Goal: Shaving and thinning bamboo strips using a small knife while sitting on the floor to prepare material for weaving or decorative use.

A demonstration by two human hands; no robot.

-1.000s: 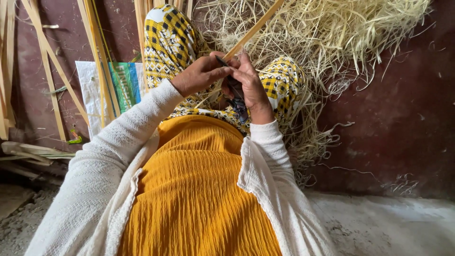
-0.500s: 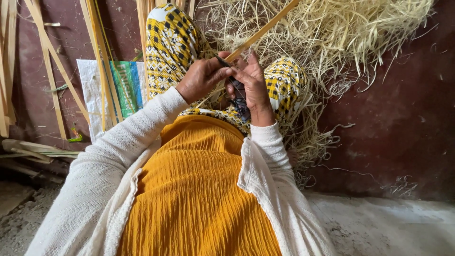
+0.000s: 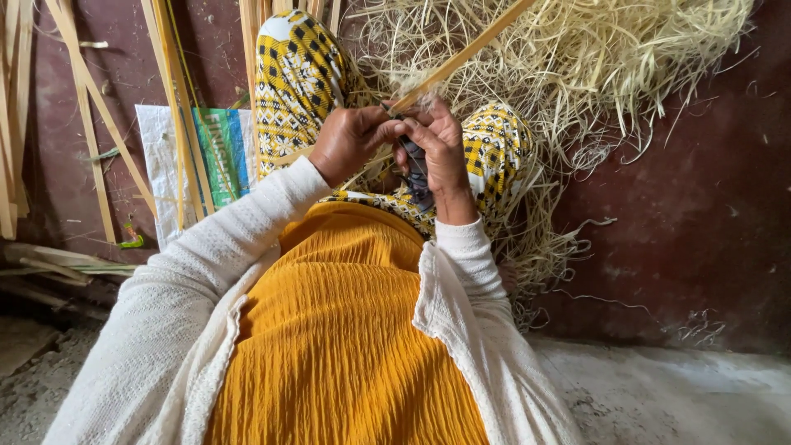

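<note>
Hands met over the person's raised knees, working one long cane strip [image 3: 461,56]. The left hand [image 3: 350,142] had its grip closed tight around the strip's near end, and the right hand [image 3: 437,148] had its grip closed around a dark-handled knife [image 3: 414,169], pressed to the same end; the blade itself was hidden between the fingers. From the hands the strip ran up and away toward the top edge of the view, crossing the heap of shavings [image 3: 593,74].

Judging from that heap, much paring was already done: pale curled shavings lay thick on the floor beyond the knees and trailed down past the right knee. One strip was in hand, and it looked only partly worked, since most of its length was still broad and flat. More long strips [image 3: 169,107] lay on the floor along the left edge, at least six, though overlaps made an exact count uncertain; these seemed to be waiting. One woven plastic sack [image 3: 210,161], white with a green panel, lay flat beneath some of them. One knife, two hands, and one heap of shavings were visible.
</note>
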